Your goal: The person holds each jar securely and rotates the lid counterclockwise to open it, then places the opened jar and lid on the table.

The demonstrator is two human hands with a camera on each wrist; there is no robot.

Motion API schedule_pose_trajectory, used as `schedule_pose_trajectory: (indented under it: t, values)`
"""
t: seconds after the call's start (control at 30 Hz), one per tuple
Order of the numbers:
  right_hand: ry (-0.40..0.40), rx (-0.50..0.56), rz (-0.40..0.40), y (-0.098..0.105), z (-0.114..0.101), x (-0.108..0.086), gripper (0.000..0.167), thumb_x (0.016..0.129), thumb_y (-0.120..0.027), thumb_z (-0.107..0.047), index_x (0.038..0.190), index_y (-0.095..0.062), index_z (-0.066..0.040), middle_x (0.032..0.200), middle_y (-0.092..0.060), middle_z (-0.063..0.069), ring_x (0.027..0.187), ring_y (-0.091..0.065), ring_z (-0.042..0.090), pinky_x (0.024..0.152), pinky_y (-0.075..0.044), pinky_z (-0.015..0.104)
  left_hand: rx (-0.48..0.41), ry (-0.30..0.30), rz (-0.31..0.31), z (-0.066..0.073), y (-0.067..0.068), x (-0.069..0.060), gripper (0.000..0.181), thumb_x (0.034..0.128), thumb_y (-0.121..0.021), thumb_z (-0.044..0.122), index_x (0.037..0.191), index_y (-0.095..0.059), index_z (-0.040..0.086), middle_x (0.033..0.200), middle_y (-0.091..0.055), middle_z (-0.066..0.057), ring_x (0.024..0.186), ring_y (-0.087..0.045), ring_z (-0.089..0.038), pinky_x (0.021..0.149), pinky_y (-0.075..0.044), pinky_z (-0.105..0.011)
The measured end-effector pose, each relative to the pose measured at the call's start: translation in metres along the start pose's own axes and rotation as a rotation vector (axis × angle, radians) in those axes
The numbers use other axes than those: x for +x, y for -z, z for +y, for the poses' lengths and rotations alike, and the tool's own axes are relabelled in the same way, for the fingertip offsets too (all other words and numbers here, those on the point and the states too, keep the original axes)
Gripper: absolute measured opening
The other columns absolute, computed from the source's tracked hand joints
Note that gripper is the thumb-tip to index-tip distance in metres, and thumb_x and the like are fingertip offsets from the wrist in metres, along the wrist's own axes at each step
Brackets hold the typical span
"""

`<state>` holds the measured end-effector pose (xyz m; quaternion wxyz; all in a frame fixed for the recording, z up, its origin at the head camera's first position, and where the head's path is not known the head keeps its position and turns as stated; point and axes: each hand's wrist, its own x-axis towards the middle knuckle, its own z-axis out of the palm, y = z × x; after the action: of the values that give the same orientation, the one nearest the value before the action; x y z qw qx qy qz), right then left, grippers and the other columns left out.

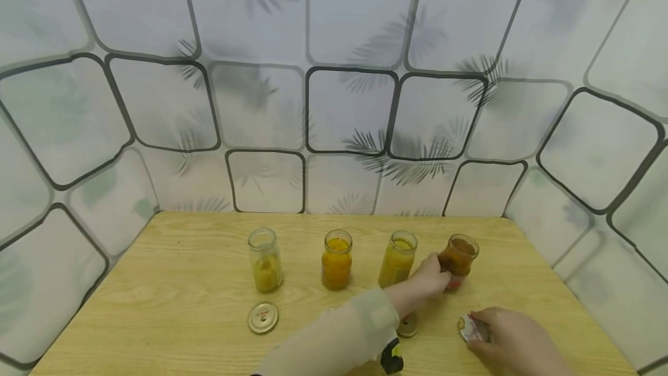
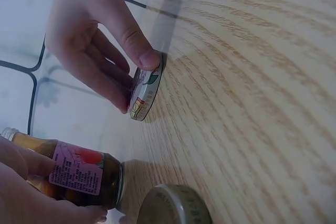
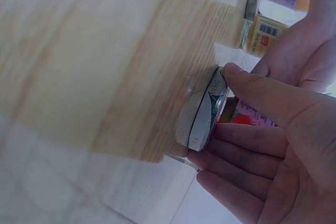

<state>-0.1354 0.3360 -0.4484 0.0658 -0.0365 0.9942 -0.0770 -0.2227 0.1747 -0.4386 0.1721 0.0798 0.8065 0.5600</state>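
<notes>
At the right end of a row of open jars, my left hand (image 1: 425,278) grips a glass jar (image 1: 459,257) with dark reddish-brown contents and a pink label. The jar stands upright, its mouth uncovered. My right hand (image 1: 516,338) pinches a patterned metal jar lid (image 1: 474,328) by its rim, thumb on one side and fingers on the other, in front of that jar. In the right wrist view the lid (image 3: 207,109) is tilted on edge close to the tabletop; whether it touches is unclear. The left wrist view shows the jar's label (image 2: 77,168) between left fingers and base.
Also in the row are a jar of pale yellow pieces (image 1: 267,268), an orange jar (image 1: 336,263) and a yellow jar (image 1: 398,260). One gold lid (image 1: 263,317) lies at the left; another lid (image 1: 408,326) is partly behind my left sleeve. A patterned wall covering (image 1: 344,109) encloses the wooden table (image 1: 172,283).
</notes>
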Motion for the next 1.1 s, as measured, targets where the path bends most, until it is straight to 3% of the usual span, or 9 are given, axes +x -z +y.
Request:
schedule_pose_trajectory:
  t: [0.33,0.7,0.87,1.1]
  values:
    - [-0.018,0.008,-0.021,0.0042,-0.0045,0.0007,0.058,0.077,-0.091,-0.049,0.118,-0.08,-0.009,0.108,-0.081,0.002,0.091,-0.074,0.019,0.081,-0.062,0.051,-0.016,-0.008,0.006,-0.0007,-0.0005,0.0019,0.041,0.1036,-0.064,0.01,0.144,-0.058,0.007,0.14,-0.067,-0.014,0.116,-0.063,-0.016,0.099,-0.055,-0.033]
    - [0.005,0.012,0.01,0.0022,-0.0043,0.0029,0.057,0.076,-0.091,-0.048,0.117,-0.081,-0.01,0.106,-0.081,0.0,0.09,-0.074,0.017,0.081,-0.062,0.048,-0.014,0.019,0.006,0.0008,-0.0021,0.0021,0.042,0.1058,-0.063,0.016,0.146,-0.057,0.007,0.145,-0.065,-0.014,0.134,-0.062,-0.023,0.111,-0.053,-0.039]
    - [0.006,0.011,0.011,0.0016,-0.005,0.0028,0.057,0.076,-0.091,-0.048,0.116,-0.081,-0.009,0.104,-0.081,0.0,0.088,-0.074,0.018,0.08,-0.062,0.049,-0.021,0.033,0.009,0.0004,-0.0024,0.0015,0.043,0.1057,-0.064,0.017,0.147,-0.057,0.007,0.146,-0.065,-0.013,0.132,-0.063,-0.022,0.109,-0.054,-0.039]
    - [-0.009,0.013,0.003,0.0029,-0.0079,0.0024,0.054,0.077,-0.09,-0.048,0.114,-0.081,-0.01,0.104,-0.081,0.0,0.089,-0.074,0.019,0.081,-0.062,0.051,-0.012,0.051,-0.012,0.0026,-0.0001,-0.0015,0.059,0.1044,-0.066,0.02,0.157,-0.045,0.003,0.156,-0.057,-0.016,0.145,-0.055,-0.029,0.121,-0.047,-0.044]
